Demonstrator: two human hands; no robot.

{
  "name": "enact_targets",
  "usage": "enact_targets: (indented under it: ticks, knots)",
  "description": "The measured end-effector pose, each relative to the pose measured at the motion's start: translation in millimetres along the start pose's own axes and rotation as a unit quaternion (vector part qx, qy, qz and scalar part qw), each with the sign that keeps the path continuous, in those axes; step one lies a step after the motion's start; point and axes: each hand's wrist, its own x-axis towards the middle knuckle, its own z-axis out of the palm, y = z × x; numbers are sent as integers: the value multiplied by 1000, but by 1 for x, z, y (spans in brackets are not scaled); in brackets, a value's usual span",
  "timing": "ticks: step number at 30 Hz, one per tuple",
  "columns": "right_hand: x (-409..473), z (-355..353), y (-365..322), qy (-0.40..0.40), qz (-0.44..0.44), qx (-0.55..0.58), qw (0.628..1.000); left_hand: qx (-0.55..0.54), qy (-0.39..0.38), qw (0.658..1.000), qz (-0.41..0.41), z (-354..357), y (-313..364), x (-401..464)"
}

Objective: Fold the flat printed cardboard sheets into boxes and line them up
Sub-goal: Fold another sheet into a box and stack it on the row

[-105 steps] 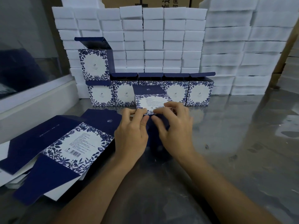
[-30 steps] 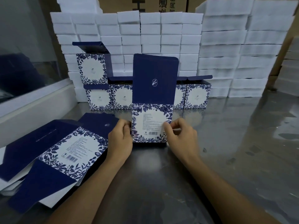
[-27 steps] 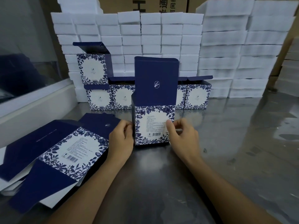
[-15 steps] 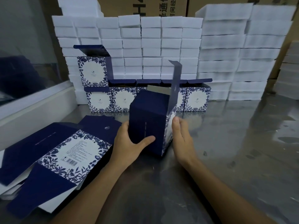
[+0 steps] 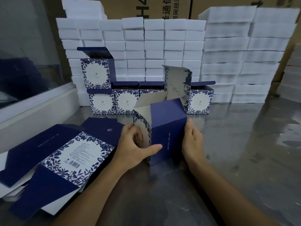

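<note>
The half-folded box (image 5: 167, 131) is standing between both hands, flat sheets (image 5: 61, 154) lying left, finished boxes (image 5: 127, 100) lining up behind.

Legible print was scarce and mostly cut off or too small.

The brown carton (image 5: 146, 7) behind the stacks bore large black print along the top edge, cut off by the frame: "H4" beside Chinese characters including "通信", with a smaller line reading "间经济" under them. The topmost flat sheet (image 5: 71, 154) carried a barcode and a block of small text on its white panel, too fine to read. The half-folded box (image 5: 167, 132) showed one vertical line of tiny pale lettering on its navy side, unreadable. The finished boxes (image 5: 125, 101) each had a small emblem in the white centre, its caption illegible.
</note>
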Motion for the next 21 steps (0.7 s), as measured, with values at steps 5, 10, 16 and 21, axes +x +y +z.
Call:
enact_targets:
  ticks: [5,10,16,21]
  knots:
    - [0,2,1,34,-15,2,999,109,95,984,105,4,7,-2]
    - [4,-1,-1,43,-1,27,999,174,87,965,174,2,13,-3]
    - [7,-4,-2,18,-5,21,1000,218,73,954,192,-3,13,-3]
    - [11,-7,3,4,5,-9,1000,252,71,944,201,-5,12,-3]
